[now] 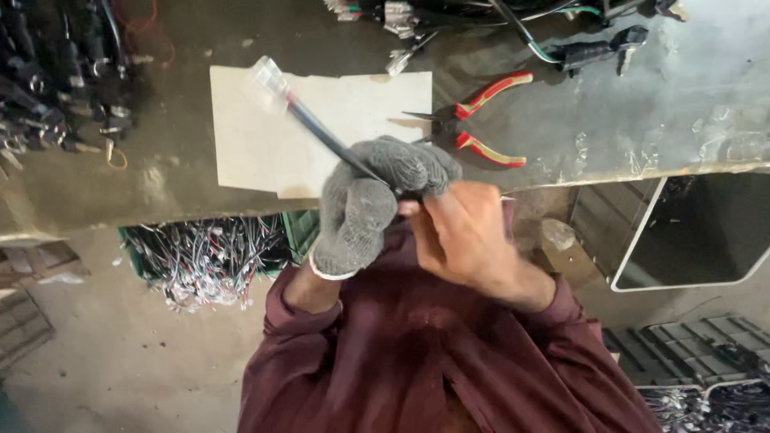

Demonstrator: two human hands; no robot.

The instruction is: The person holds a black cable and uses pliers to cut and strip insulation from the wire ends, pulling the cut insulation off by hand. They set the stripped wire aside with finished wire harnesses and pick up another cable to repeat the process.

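My left hand (370, 200), in a grey knit glove, is closed around a black cable (329, 140) that points up and left over the bench. The cable ends in a clear plastic connector (269, 78), blurred, above a pale sheet of card (265, 152). My bare right hand (457, 228) is pressed against the gloved hand from the right, fingers curled at the cable's near end; what it pinches is hidden. Both hands sit just in front of the bench edge, above my dark red sleeves.
Red-handled pliers (481, 120) lie on the bench (609, 112) just right of the card. Wire harnesses and connectors (64, 88) pile at the far left and along the back. A green crate of wires (212, 252) sits below the bench; a white-framed bin (698, 232) stands right.
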